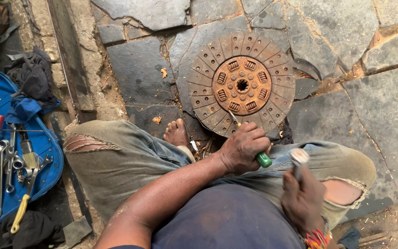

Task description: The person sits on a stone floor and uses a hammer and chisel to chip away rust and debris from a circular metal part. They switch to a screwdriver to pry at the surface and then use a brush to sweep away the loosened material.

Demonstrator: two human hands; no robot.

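The left hand [242, 147] has its fingers wrapped around a green-handled screwdriver [249, 143] — its tip rests on the rusty clutch disc [242, 84], which lies flat on the stone floor [374, 106]. The right hand [302, 198] grips a hammer [298, 159], raised just beside the screwdriver's handle — blurred

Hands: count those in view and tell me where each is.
2. The left hand grips a green-handled screwdriver at the near edge of the rusty clutch disc; the right hand, lower right, holds a blurred metal-headed tool. None seems hidden.
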